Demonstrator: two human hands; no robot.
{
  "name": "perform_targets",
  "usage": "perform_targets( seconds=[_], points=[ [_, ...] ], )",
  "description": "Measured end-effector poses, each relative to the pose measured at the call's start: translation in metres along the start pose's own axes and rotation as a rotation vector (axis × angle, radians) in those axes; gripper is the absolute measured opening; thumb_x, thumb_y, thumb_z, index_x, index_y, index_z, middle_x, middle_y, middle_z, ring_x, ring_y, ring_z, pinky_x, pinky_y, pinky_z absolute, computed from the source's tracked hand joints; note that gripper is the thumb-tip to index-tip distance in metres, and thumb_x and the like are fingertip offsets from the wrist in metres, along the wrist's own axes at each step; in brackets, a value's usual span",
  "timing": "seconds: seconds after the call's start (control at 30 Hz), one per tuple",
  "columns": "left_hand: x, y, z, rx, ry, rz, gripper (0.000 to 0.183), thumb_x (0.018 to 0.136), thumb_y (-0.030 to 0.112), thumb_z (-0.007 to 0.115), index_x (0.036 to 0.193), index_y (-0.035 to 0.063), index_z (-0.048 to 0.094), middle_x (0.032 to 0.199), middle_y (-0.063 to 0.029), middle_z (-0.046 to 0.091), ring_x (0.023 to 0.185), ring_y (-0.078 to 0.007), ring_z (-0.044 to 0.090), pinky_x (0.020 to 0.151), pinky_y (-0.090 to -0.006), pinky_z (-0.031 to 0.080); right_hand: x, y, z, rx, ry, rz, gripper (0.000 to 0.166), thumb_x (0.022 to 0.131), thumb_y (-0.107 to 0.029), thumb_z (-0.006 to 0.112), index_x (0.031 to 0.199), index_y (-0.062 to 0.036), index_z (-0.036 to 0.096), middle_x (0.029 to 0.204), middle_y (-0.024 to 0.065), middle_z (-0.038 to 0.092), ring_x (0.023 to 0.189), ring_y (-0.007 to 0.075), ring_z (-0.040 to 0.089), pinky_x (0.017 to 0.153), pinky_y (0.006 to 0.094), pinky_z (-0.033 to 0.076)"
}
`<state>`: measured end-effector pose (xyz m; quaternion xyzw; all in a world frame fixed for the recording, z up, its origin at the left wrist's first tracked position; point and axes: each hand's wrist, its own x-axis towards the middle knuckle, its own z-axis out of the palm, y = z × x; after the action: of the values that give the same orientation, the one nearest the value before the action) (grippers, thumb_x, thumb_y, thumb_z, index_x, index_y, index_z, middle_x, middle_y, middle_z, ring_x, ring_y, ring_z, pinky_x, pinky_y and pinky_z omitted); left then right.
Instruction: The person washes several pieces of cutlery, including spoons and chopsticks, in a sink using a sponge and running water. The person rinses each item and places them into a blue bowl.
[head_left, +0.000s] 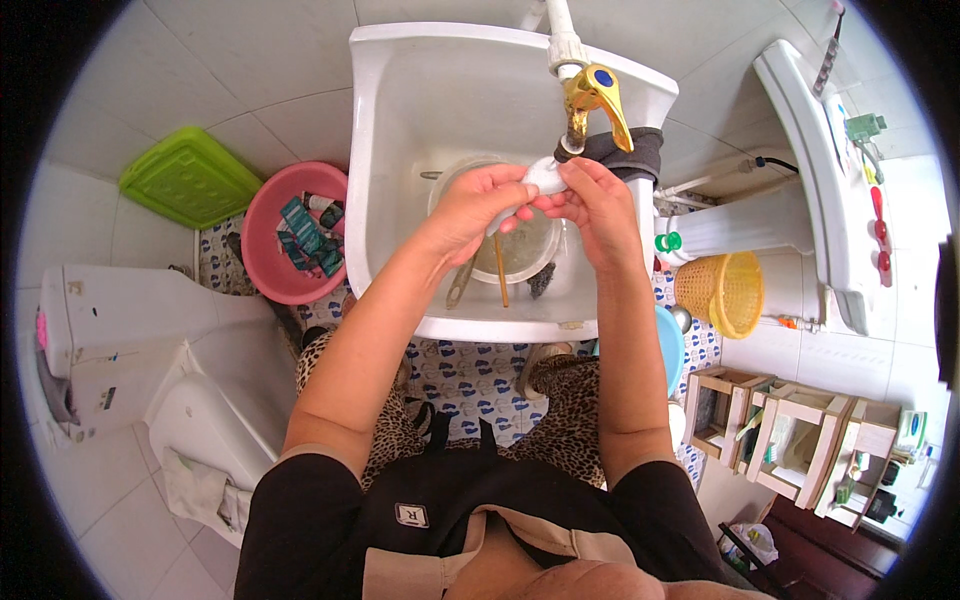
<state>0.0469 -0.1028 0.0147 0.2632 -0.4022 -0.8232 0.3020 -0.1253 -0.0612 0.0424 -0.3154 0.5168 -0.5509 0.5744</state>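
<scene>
Both hands are raised over a white ceramic sink (465, 328), close under a gold faucet (592, 94). Between the fingers of my left hand (487, 206) and my right hand (596, 202) is a small white object (545, 176), held near the spout; its exact kind cannot be told. Below the hands, a round basin (517, 266) with cloudy water sits in the sink. A thin wooden stick (500, 274) and a long handle (460, 283) lean out over its rim. On the sink floor lies a dark scouring pad (541, 280).
A dark cloth (634, 154) hangs over the sink's right rim. To the left stand a pink basin (281, 289) holding packets, a green plastic lid (187, 176) and a toilet (202, 405). On the right are a yellow basket (739, 292), a pedestal washbasin (795, 187) and a wooden rack (799, 442).
</scene>
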Motion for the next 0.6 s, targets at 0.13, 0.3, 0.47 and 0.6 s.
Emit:
perform_targets(
  seconds=[0.13, 0.3, 0.47, 0.6],
  points=[
    [0.0008, -0.0013, 0.0016, 0.035, -0.014, 0.06, 0.038, 0.087, 0.006, 0.055, 0.124, -0.0032, 0.054, 0.093, -0.0028, 0.063, 0.076, -0.0064, 0.053, 0.062, -0.0189, 0.042, 0.0014, 0.0042, -0.002, 0.022, 0.02, -0.032, 0.031, 0.09, -0.016, 0.06, 0.111, 0.0056, 0.056, 0.09, 0.0131, 0.067, 0.067, 0.018, 0.067, 0.059, 0.0249, 0.053],
    [-0.0026, -0.0034, 0.004, 0.052, 0.014, 0.083, 0.036, 0.088, 0.008, 0.056, 0.123, -0.0033, 0.055, 0.094, -0.0031, 0.063, 0.074, -0.0059, 0.053, 0.059, -0.0185, 0.041, -0.0037, -0.0013, 0.0008, -0.01, 0.019, -0.034, 0.031, 0.09, -0.016, 0.06, 0.112, 0.006, 0.056, 0.091, 0.0134, 0.066, 0.068, 0.0182, 0.067, 0.06, 0.0252, 0.053],
    [-0.0014, 0.0023, 0.0026, 0.1, 0.061, 0.023, 0.034, 0.089, 0.01, 0.056, 0.121, -0.0023, 0.056, 0.093, -0.0031, 0.064, 0.073, -0.0066, 0.054, 0.062, -0.0198, 0.042, -0.0025, 0.0072, 0.0016, -0.019, -0.003, -0.09, 0.032, 0.091, -0.014, 0.059, 0.115, 0.0058, 0.054, 0.092, 0.0131, 0.066, 0.069, 0.0178, 0.066, 0.061, 0.0256, 0.054],
    [-0.0055, 0.0046, 0.0095, 0.035, 0.047, 0.077, 0.027, 0.089, 0.013, 0.057, 0.113, -0.0001, 0.059, 0.087, -0.0014, 0.064, 0.07, -0.0056, 0.054, 0.059, -0.0202, 0.041, -0.0016, 0.0003, -0.0036, -0.014, -0.017, -0.065, 0.024, 0.091, -0.013, 0.058, 0.109, 0.0027, 0.056, 0.092, 0.0111, 0.065, 0.07, 0.0176, 0.066, 0.064, 0.0273, 0.055]
  ],
)
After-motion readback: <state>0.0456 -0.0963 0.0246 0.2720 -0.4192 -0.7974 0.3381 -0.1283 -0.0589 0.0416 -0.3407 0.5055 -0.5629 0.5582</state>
